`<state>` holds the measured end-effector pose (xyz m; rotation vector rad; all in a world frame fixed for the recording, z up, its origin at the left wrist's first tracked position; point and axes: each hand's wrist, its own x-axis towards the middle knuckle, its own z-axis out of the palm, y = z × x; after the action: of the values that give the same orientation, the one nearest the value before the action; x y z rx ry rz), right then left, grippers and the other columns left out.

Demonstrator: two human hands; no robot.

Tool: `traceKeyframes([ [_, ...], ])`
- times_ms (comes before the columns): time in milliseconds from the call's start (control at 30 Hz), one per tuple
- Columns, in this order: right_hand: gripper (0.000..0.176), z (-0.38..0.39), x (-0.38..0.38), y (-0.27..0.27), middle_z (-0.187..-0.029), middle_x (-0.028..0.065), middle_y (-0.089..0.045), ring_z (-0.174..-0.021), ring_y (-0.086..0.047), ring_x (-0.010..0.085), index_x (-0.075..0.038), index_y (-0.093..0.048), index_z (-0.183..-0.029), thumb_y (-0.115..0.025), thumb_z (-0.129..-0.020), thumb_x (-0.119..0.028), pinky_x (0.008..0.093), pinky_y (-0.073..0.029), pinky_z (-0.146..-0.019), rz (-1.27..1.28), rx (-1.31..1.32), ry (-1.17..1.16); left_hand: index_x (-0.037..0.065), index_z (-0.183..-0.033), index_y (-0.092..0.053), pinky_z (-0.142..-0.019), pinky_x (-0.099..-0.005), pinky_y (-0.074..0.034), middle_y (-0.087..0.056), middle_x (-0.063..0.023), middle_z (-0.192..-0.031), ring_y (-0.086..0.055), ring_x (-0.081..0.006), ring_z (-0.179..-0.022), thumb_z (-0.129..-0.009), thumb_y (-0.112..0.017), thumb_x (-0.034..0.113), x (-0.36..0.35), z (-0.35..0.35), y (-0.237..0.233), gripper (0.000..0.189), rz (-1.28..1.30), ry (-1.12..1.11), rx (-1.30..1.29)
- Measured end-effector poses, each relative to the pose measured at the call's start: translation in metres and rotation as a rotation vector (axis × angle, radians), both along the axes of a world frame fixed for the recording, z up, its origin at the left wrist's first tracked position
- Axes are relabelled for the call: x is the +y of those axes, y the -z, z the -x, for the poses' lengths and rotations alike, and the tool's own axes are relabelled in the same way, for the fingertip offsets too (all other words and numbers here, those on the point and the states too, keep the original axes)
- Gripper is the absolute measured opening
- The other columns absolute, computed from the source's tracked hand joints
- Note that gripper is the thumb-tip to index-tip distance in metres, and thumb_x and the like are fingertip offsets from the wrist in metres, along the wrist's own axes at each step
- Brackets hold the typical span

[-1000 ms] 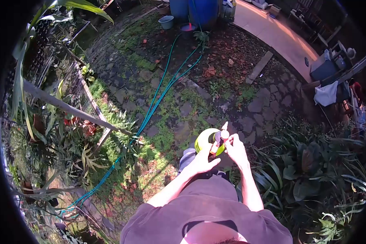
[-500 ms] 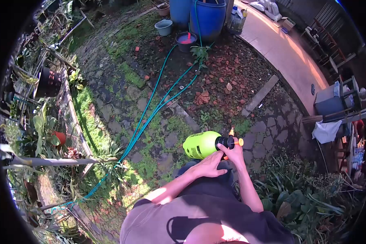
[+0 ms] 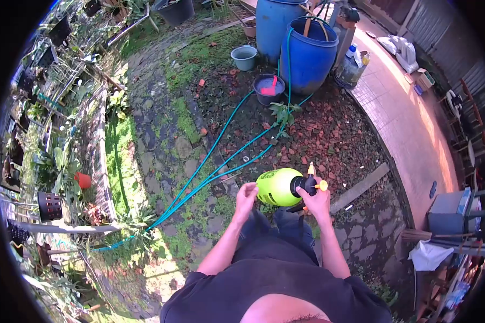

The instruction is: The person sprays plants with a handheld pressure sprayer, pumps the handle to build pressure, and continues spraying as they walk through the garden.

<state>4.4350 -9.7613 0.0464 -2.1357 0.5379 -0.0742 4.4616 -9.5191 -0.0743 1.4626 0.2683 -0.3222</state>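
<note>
A lime-green pump sprayer [image 3: 277, 187] with a black collar, orange nozzle and orange pump knob lies on its side in the air in front of my body. My right hand [image 3: 318, 200] is closed around the black neck and handle, thumb on top. At the other end, my left hand [image 3: 245, 196] has its fingers loosely bent, fingertips right at the bottle's rounded base. Dark print shows along the bottle's side.
Teal hoses [image 3: 205, 175] run across mossy paving towards a blue barrel [image 3: 310, 59]. In front of the barrel stands a dark bucket [image 3: 268, 98] with a red item in it, near a grey-green pot [image 3: 244, 58]. Plants and netting line the left; a tiled walkway [image 3: 399, 102] curves along the right.
My left hand has moved from beside the sprayer's neck leftward to its base. The sprayer has shifted slightly right, still in my right hand. The view has tilted up, showing more of the barrels.
</note>
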Motion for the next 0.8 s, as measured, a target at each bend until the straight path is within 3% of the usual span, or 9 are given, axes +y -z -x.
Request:
traceKeyframes([
  [33,0.056,-0.026,-0.014,-0.02,-0.075,0.0091,-0.066,-0.053,-0.066,0.0181,-0.002,-0.059,-0.117,-0.082,-0.072,-0.026,0.033,-0.056,-0.052,-0.087,0.02,0.004,0.005,-0.126,-0.057,-0.076,-0.0259,-0.047,-0.065,-0.0054,-0.11,-0.059,-0.0114,-0.095,-0.094,-0.064,0.025,-0.011,-0.021,0.002,0.038,-0.007,-0.066,0.047],
  [67,0.055,-0.053,-0.029,-0.035,-0.074,0.008,-0.066,-0.056,-0.066,0.019,-0.002,-0.059,-0.116,-0.082,-0.072,-0.025,0.0322,-0.055,-0.055,-0.078,0.041,-0.056,0.007,-0.133,-0.05,-0.085,-0.0387,-0.048,-0.058,-0.007,-0.122,-0.057,-0.0176,-0.106,-0.096,-0.059,0.041,-0.02,-0.042,0.009,0.051,-0.021,-0.046,0.148],
  [133,0.057,-0.102,-0.057,-0.048,-0.074,0.0081,-0.066,-0.061,-0.067,0.0195,-0.003,-0.059,-0.118,-0.082,-0.071,-0.025,0.0313,-0.054,-0.059,-0.001,-0.02,-0.18,0.01,-0.142,-0.042,-0.094,-0.0497,-0.045,-0.054,-0.0091,-0.132,-0.056,-0.0253,-0.115,-0.097,-0.05,0.056,-0.044,-0.084,0.003,0.065,0.078,-0.05,0.355],
  [233,0.058,-0.174,-0.087,-0.066,-0.073,0.008,-0.066,-0.064,-0.068,0.0192,-0.005,-0.058,-0.12,-0.082,-0.072,-0.025,0.0325,-0.053,-0.063,0.075,-0.141,-0.36,0.015,-0.148,-0.035,-0.101,-0.0594,-0.039,-0.046,-0.0108,-0.146,-0.048,-0.0322,-0.13,-0.092,-0.043,0.071,-0.082,-0.143,0.005,0.08,0.628,0.034,0.369],
  [333,0.056,-0.242,-0.103,-0.084,-0.073,0.0083,-0.066,-0.065,-0.067,0.0194,-0.006,-0.058,-0.121,-0.081,-0.073,-0.024,0.0344,-0.053,-0.064,0.09,-0.117,-0.472,0.019,-0.151,-0.032,-0.108,-0.0616,-0.033,-0.041,-0.0107,-0.151,-0.041,-0.035,-0.137,-0.089,-0.039,0.075,-0.111,-0.2,0.026,0.084,0.974,0.083,0.387],
  [467,0.06,-0.337,-0.12,-0.076,-0.074,0.0082,-0.066,-0.067,-0.069,0.0238,-0.008,-0.055,-0.125,-0.081,-0.075,-0.024,0.0363,-0.053,-0.066,0.176,-0.016,-0.597,0.016,-0.15,-0.032,-0.107,-0.0596,-0.037,-0.042,-0.0106,-0.15,-0.041,-0.034,-0.137,-0.091,-0.043,0.07,-0.162,-0.275,0.051,0.081,1.068,-0.079,0.328],
  [600,0.062,-0.42,-0.121,-0.047,-0.091,0.0123,-0.068,-0.079,-0.07,0.0265,-0.009,-0.054,-0.127,-0.081,-0.076,-0.03,0.0384,-0.054,-0.071,0.202,-0.033,-0.522,0.014,-0.151,-0.032,-0.109,-0.058,-0.036,-0.041,-0.0141,-0.15,-0.04,-0.0339,-0.138,-0.087,-0.047,0.072,-0.199,-0.351,0.064,0.087,1.174,-0.176,0.312],
  [633,0.062,-0.441,-0.116,-0.054,-0.098,0.0139,-0.068,-0.087,-0.069,0.0283,-0.009,-0.055,-0.126,-0.081,-0.075,-0.033,0.0398,-0.053,-0.075,0.151,0.114,-0.466,0.013,-0.152,-0.03,-0.109,-0.0612,-0.035,-0.04,-0.0151,-0.15,-0.039,-0.0355,-0.139,-0.086,-0.046,0.073,-0.205,-0.368,0.069,0.09,1.156,-0.199,0.302],
  [800,0.056,-0.517,-0.118,-0.018,-0.097,0.0126,-0.066,-0.088,-0.067,0.0306,-0.007,-0.059,-0.117,-0.082,-0.073,-0.034,0.0416,-0.053,-0.076,0.301,-0.007,-0.42,0.013,-0.152,-0.027,-0.106,-0.0685,-0.033,-0.035,-0.0165,-0.153,-0.038,-0.0381,-0.139,-0.085,-0.045,0.075,-0.216,-0.431,0.06,0.092,1.223,-0.239,0.282],
])
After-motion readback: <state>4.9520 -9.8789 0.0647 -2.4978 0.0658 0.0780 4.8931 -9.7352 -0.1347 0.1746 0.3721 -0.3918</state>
